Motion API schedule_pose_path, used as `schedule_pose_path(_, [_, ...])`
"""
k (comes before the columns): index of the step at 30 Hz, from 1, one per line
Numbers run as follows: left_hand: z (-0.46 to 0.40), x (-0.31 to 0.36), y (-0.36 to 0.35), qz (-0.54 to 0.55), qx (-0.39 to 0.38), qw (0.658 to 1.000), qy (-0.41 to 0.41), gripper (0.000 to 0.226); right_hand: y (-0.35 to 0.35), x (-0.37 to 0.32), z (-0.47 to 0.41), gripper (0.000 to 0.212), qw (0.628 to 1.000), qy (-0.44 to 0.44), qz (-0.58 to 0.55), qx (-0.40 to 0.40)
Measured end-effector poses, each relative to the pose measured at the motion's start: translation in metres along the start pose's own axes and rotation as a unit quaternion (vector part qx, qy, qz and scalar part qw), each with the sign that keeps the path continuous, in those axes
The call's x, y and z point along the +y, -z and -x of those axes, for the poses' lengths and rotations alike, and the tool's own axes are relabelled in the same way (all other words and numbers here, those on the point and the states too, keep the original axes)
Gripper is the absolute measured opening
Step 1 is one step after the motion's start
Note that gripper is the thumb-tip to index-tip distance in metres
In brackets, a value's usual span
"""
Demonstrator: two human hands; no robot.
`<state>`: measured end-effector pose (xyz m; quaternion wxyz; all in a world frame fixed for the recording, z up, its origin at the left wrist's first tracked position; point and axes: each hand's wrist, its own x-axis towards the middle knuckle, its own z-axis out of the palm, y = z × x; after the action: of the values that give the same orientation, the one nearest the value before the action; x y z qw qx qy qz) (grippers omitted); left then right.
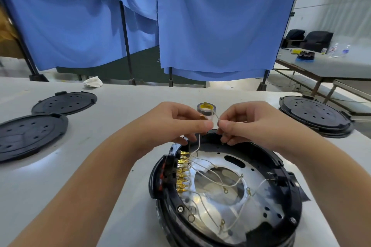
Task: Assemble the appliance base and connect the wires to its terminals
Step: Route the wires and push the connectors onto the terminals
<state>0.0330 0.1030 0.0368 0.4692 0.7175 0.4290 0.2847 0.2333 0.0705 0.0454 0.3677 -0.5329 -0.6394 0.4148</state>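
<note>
Both hands pinch one white wire (198,142) above the appliance base (226,190) on the table (112,156), left hand (178,122) and right hand (245,120) w/ fingertips nearly touching (tape roll (205,108) just behind), gold terminals (182,172) at base's left rim.

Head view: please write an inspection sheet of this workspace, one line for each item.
Surface: white table, bare between parts.
Job's things: open appliance base with a row of brass terminals; three black perforated covers.
Clutter: tape roll; crumpled white cloth.
Hands: left hand and right hand both pinch one white wire.
Cables: several white ring-ended leads lie loose in the base.
Surroundings: blue curtains; side table with bottles.
</note>
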Motion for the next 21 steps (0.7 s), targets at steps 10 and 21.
schedule_pose_path(10, [0.0,-0.002,0.0,0.008,-0.002,1.0,0.016,0.008,-0.001,0.0,0.004,0.008,0.998,0.011,0.05,-0.038])
schedule_pose_path(21, [0.002,-0.002,0.006,-0.046,-0.037,0.998,0.024,0.008,0.013,0.001,0.006,0.006,0.99,-0.004,0.126,-0.061])
